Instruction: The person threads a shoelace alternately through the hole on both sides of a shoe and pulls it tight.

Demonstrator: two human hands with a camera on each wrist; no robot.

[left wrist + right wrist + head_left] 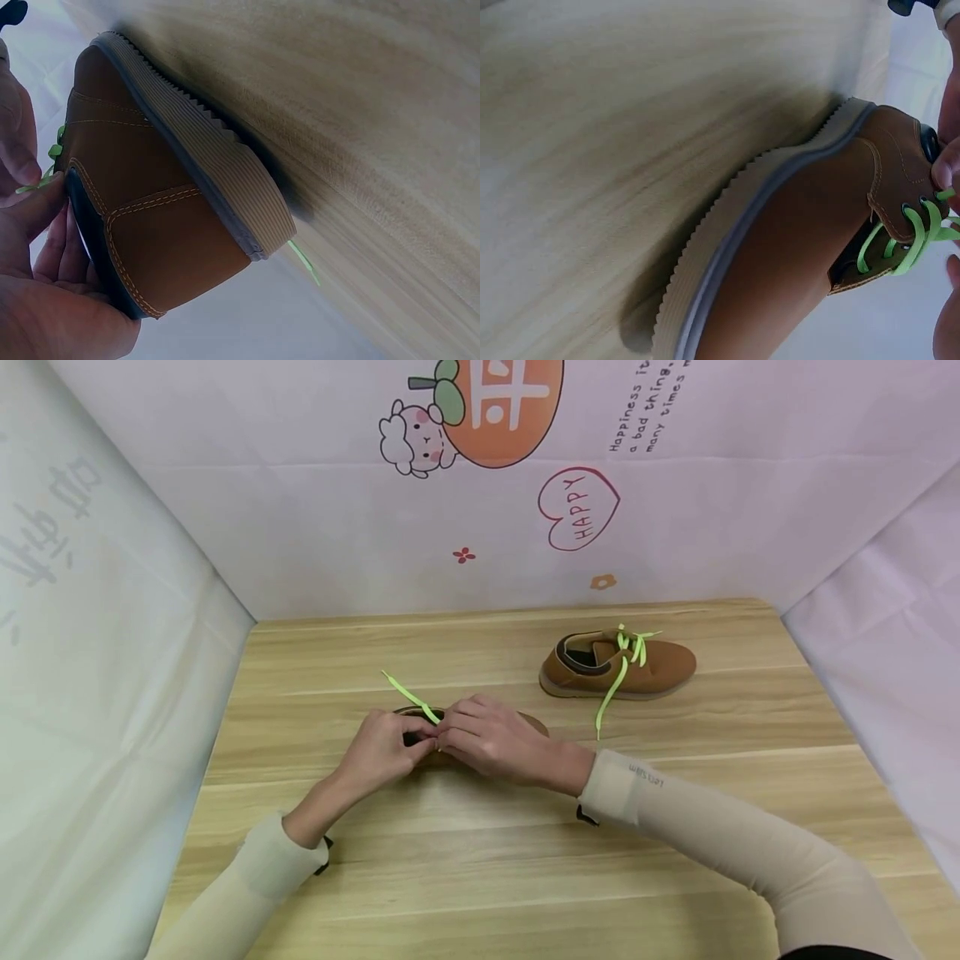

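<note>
A brown leather shoe (161,225) with a ribbed pale sole stands on the wooden table (465,877). Neon-green shoelace (919,236) runs through its eyelets, and one loose end trails past the heel side in the head view. My left hand (384,745) is at the shoe's collar, some fingers inside the opening, thumb and fingertip pinching the green lace by the top eyelet. From the right, my right hand (491,739) meets it with bent fingers and pinches the same lace. In the head view both hands cover most of the lacing.
A matching brown shoe (660,668), its green laces loosely tied and one end hanging onto the table, stands at the back right. White printed cloth (337,543) walls off the table's back and sides.
</note>
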